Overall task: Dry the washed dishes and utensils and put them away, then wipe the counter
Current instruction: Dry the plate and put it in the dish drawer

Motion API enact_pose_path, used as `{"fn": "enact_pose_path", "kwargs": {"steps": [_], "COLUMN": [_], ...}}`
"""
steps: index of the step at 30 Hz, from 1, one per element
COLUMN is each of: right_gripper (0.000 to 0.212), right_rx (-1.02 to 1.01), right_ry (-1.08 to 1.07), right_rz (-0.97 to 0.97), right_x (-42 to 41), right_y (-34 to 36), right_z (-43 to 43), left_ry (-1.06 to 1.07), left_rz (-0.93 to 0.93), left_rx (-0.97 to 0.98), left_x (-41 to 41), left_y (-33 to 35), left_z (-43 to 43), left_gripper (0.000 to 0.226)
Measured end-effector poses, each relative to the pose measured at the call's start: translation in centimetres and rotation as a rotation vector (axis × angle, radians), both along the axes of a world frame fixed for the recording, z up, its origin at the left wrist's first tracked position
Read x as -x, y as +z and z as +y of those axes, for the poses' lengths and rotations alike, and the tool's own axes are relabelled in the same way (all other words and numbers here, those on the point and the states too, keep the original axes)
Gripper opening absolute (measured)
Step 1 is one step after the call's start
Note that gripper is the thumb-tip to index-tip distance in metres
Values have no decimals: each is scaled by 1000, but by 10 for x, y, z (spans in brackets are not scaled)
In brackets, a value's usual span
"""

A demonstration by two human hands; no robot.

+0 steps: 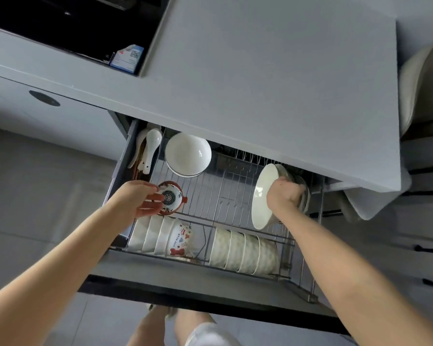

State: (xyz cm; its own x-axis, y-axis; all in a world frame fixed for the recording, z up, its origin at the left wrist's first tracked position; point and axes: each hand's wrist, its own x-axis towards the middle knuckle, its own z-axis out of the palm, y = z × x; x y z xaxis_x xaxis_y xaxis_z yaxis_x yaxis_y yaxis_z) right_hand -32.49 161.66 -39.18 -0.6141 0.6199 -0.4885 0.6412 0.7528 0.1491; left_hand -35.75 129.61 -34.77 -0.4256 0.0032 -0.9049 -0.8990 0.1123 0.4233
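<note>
An open drawer with a wire dish rack (205,196) sits under the grey counter (260,83). My left hand (143,198) grips a small red-and-white patterned bowl (171,197) over the rack's left side. My right hand (284,196) holds a large white bowl (261,196) on its edge against other upright dishes at the rack's right. White bowls (188,153) are stacked at the back. Rows of bowls lie on their sides at the front: white ones with a decorated one (160,236) and patterned ones (243,250).
White ceramic spoons (150,146) lie in the drawer's left compartment. A black cooktop (73,26) with a small blue-white box (128,58) is at the upper left. Pots or basins (423,83) stand at the right edge. A grey cloth (368,203) hangs off the counter's corner.
</note>
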Motion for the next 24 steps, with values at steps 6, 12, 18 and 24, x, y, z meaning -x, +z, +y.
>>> {"fn": "enact_pose_path", "kwargs": {"steps": [6, 12, 18, 24], "right_gripper": [56, 54, 46, 54], "right_rx": [-256, -332, -350, -402], "right_ry": [217, 325, 376, 458], "right_rz": [-117, -192, -162, -157], "right_x": [4, 6, 4, -4], "right_y": [-7, -17, -24, -40], "right_z": [4, 6, 6, 14], "left_ry": [20, -3, -12, -40], "left_rz": [14, 3, 6, -13], "left_rx": [-18, -1, -3, 3], "left_x": [2, 0, -2, -14], "left_y": [-15, -29, -36, -46], "left_z": [1, -4, -3, -7], "left_gripper": [11, 13, 12, 10]}}
